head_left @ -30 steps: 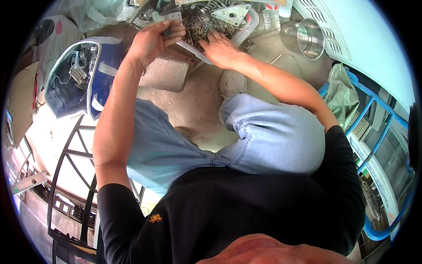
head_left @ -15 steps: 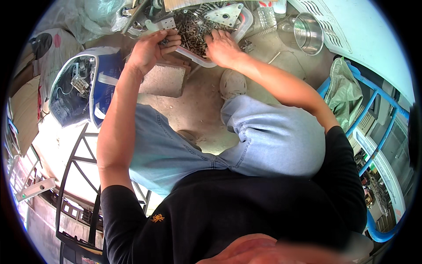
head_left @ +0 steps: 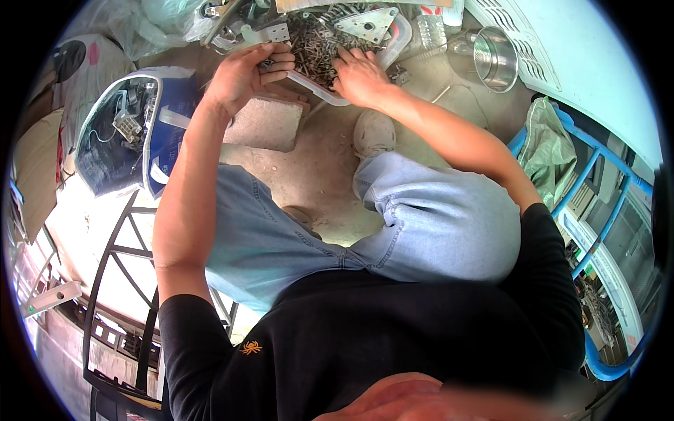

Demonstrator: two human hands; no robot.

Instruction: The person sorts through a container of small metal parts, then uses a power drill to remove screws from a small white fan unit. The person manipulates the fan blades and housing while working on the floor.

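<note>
A shallow clear plastic tray (head_left: 319,91) at the top middle is full of loose screws (head_left: 316,52). Over its near edge, my right hand (head_left: 359,78) reaches in, fingers bent and slightly apart, their tips among the screws. My left hand (head_left: 239,76) is beside the tray's left edge, palm turned up and fingers curled around small dark metal pieces (head_left: 266,63), too small to tell their exact kind. A triangular metal plate (head_left: 366,25) with holes lies on the screws at the back. Near the left fingertips is a small perforated metal bracket (head_left: 275,32).
A pale block (head_left: 263,124) sits on the floor below my left hand. To the left stands a blue bag (head_left: 172,123) holding metal parts. A steel pot (head_left: 496,59), a plastic bottle (head_left: 431,29) and a blue tubular frame (head_left: 597,151) are on the right.
The whole view has shifted slightly, with the tray and floor objects a little lower and to the right. Both hands keep nearly the same place and pose.
</note>
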